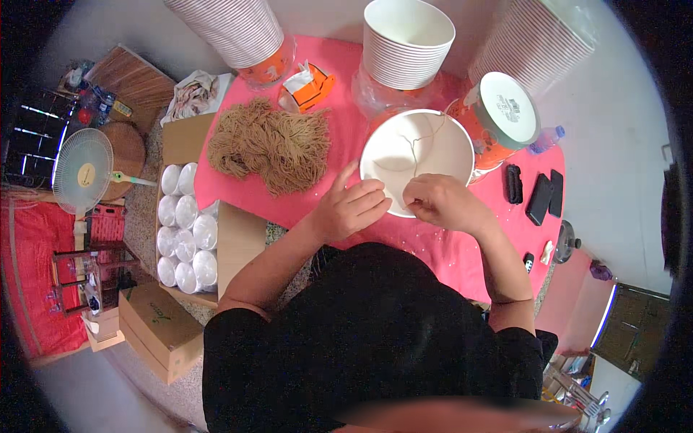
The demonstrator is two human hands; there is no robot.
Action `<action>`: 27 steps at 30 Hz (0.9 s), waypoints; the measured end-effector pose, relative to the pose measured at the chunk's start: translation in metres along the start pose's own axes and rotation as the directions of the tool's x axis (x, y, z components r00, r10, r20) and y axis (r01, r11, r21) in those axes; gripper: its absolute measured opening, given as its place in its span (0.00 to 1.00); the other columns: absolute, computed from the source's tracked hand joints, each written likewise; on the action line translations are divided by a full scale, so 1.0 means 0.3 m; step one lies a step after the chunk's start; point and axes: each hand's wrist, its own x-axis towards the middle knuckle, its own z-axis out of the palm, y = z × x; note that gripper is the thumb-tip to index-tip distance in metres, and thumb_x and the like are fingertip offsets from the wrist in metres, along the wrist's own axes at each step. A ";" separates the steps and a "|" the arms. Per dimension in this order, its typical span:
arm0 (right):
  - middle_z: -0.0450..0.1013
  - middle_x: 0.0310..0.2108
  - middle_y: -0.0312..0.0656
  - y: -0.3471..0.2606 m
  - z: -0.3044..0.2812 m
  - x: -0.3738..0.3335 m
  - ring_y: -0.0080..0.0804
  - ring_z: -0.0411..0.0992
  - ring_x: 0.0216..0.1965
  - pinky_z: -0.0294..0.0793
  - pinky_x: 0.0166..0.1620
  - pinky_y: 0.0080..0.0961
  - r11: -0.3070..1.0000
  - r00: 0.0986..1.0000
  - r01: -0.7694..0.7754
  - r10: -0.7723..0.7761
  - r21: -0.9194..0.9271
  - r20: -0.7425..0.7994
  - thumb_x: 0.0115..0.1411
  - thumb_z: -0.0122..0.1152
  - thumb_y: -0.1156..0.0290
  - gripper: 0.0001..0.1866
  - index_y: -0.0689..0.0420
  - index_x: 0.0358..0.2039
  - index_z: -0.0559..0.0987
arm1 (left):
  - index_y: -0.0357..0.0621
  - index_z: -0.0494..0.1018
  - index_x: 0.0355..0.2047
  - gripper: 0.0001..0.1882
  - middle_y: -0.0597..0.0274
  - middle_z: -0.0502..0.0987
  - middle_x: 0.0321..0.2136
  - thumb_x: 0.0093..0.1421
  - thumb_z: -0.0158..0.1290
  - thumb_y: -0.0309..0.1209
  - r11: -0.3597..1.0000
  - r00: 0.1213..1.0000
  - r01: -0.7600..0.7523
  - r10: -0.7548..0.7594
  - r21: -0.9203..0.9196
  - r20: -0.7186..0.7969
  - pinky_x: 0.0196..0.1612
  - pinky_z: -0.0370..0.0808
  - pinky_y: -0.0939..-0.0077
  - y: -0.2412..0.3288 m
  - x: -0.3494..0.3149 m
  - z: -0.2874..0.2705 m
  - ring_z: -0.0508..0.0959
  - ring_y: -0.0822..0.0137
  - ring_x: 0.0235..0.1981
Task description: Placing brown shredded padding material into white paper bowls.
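A large white paper bucket [390,148] stands open side up on the pink-covered table in front of me. Inside it a thin brown string [414,148] runs down from the far right wall and branches over the bottom. My right hand [442,202] is over the near rim, its fingertips pinched together where the string ends. At the bucket's near left rim is my left hand [354,206], index finger stretched out and the other fingers loosely bent. Left of the bucket lies a heap of brown string hanks [268,144].
Stacks of paper buckets [408,58] line the back. An upside-down orange bucket [498,119] stands at the right, near phones [540,198] and a plastic bottle [546,141]. An orange tissue pack [308,88] lies behind the string. Left of the table, a carton [238,242] holds wrapped white cups.
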 end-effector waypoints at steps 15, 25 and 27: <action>0.67 0.23 0.43 0.006 0.002 0.007 0.43 0.69 0.30 0.68 0.32 0.36 0.998 0.998 0.056 -0.055 -0.032 0.027 0.46 0.58 0.77 0.05 0.59 0.25 0.71 | 0.46 0.75 0.31 0.09 0.70 0.73 0.32 0.49 0.51 0.32 1.000 1.000 -0.020 0.020 -0.003 -0.004 0.56 0.60 0.48 0.000 0.015 -0.006 0.72 0.71 0.43; 0.69 0.29 0.46 -0.003 -0.017 -0.001 0.42 0.71 0.32 0.70 0.36 0.31 0.988 0.996 -0.023 0.009 0.152 0.090 0.48 0.59 0.78 0.11 0.63 0.34 0.76 | 0.45 0.75 0.30 0.07 0.67 0.73 0.33 0.49 0.51 0.29 0.987 0.993 0.122 -0.121 -0.103 0.013 0.58 0.59 0.52 -0.052 0.026 0.007 0.72 0.68 0.46; 0.69 0.30 0.46 0.001 0.004 0.006 0.40 0.71 0.31 0.70 0.35 0.29 0.976 0.994 -0.085 0.068 0.202 0.087 0.47 0.59 0.79 0.11 0.63 0.34 0.76 | 0.46 0.75 0.29 0.07 0.67 0.74 0.35 0.49 0.51 0.28 0.979 0.987 0.159 -0.160 -0.126 -0.004 0.58 0.59 0.53 -0.062 0.033 0.012 0.71 0.67 0.47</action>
